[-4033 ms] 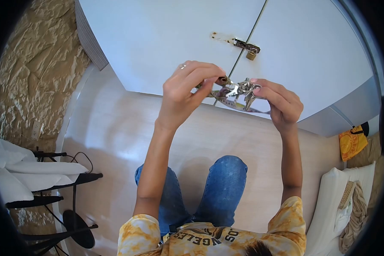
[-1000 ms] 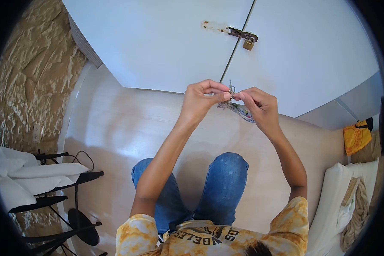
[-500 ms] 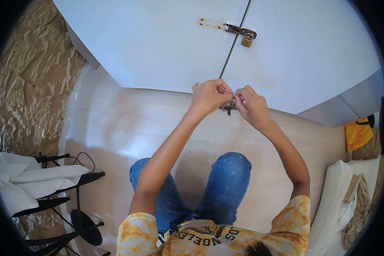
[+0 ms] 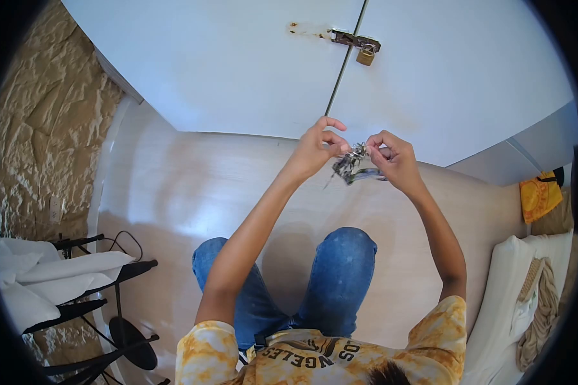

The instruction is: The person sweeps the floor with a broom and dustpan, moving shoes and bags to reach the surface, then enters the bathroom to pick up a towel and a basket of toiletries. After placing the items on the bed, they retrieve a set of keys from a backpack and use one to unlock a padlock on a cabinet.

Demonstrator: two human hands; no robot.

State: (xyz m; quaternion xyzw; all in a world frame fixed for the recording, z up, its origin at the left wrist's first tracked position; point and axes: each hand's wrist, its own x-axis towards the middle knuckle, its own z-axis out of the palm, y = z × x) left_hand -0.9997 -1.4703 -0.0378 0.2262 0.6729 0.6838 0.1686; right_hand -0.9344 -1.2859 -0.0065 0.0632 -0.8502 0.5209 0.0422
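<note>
A bunch of keys (image 4: 348, 164) hangs between my two hands, partly blurred, with a strap-like piece reaching to the right. My left hand (image 4: 317, 149) pinches the upper left of the bunch between thumb and a finger, its index finger raised. My right hand (image 4: 395, 160) pinches the ring part at the upper right, fingers curled. Above them, a brass padlock (image 4: 366, 55) hangs on a rusty metal latch (image 4: 348, 38) across the gap between two white cabinet doors (image 4: 237, 70).
A black rack with white cloths (image 4: 77, 273) stands at the left by a rough stone wall (image 4: 51, 128). At the right are a white mattress (image 4: 504, 289), a crumpled beige cloth (image 4: 542, 314) and a yellow bag (image 4: 538, 197). My knees are below my hands.
My hands have moved slightly apart, and more of the key bunch shows between them. The index finger of my left hand has lifted. The view has shifted a little.
</note>
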